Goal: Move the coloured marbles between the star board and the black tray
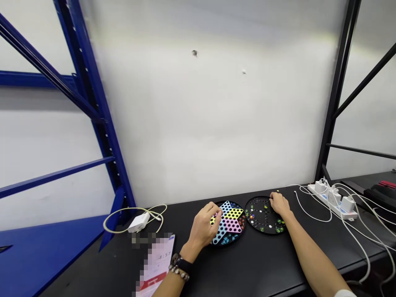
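My left hand (205, 222), with a watch and a beaded bracelet on its wrist, is over the left side of a Chinese checkers board (232, 225). Its fingers are curled closed, and whatever they may hold is hidden. The board's star is blue, yellow and pink with black holes, and coloured marbles (229, 238) lie around it under the rim. To the right sits a round black tray (269, 234) with several loose marbles (281, 226), many of them green. At its upper right rim my right hand (279, 203) rests with bent fingers; their tips are hidden.
A partly pixelated screen device (159, 264) lies at the front left. Behind it are a white charger (139, 222) and a looped cable (107, 227). A power strip (332, 202) with white plugs and cables is on the right. Blue rack posts (102, 103) rise at left.
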A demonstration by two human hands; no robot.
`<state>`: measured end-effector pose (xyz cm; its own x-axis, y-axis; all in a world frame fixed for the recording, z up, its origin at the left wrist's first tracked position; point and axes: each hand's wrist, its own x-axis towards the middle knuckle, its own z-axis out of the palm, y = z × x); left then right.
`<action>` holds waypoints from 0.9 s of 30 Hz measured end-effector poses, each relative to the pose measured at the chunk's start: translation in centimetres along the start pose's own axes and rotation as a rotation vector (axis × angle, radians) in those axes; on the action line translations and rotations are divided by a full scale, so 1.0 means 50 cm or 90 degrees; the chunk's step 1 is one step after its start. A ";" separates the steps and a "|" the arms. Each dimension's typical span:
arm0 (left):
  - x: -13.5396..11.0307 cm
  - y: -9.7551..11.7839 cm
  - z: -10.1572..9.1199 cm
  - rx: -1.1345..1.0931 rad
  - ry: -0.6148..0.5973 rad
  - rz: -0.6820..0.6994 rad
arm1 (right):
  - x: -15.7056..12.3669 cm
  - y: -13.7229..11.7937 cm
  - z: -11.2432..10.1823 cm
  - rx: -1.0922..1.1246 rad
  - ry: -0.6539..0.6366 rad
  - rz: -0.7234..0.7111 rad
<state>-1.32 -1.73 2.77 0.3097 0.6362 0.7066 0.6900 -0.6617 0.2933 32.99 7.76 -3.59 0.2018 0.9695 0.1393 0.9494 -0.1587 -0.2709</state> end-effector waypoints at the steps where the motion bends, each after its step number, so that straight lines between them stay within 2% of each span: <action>1: 0.000 0.000 0.000 0.000 0.000 0.000 | -0.001 0.000 0.000 -0.003 0.001 0.000; 13: 0.001 0.002 0.001 -0.008 -0.007 -0.002 | -0.010 -0.012 -0.018 -0.039 -0.043 0.035; 19: 0.000 0.001 0.003 -0.009 -0.009 -0.005 | -0.033 -0.034 -0.029 -0.025 -0.103 -0.048; 23: -0.001 -0.003 0.005 -0.014 -0.011 -0.005 | -0.055 -0.074 -0.026 -0.032 -0.094 -0.091; 27: -0.002 -0.005 0.007 -0.009 -0.012 -0.006 | -0.071 -0.116 -0.002 -0.096 -0.049 -0.150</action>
<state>-1.31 -1.49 2.39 0.3157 0.6496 0.6917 0.6834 -0.6614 0.3092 26.77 5.19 -2.42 -0.0423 0.9933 0.1076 0.9943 0.0525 -0.0933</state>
